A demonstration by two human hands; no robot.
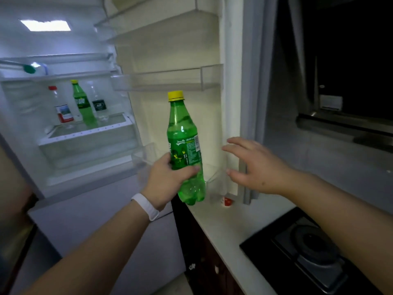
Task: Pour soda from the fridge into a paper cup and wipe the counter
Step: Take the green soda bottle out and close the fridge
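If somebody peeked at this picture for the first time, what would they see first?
The bright green Sprite bottle with its yellow cap, held upright in the middle by the left hand, in front of the open fridge door. Next to it, the right hand reaches out open toward the door's edge. Behind, on a lit fridge shelf on the left, three more bottles stand, one of them green.

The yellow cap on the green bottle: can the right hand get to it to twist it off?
Probably yes. The right hand is open beside the green bottle, the left hand grips it low down, and nothing covers the yellow cap.
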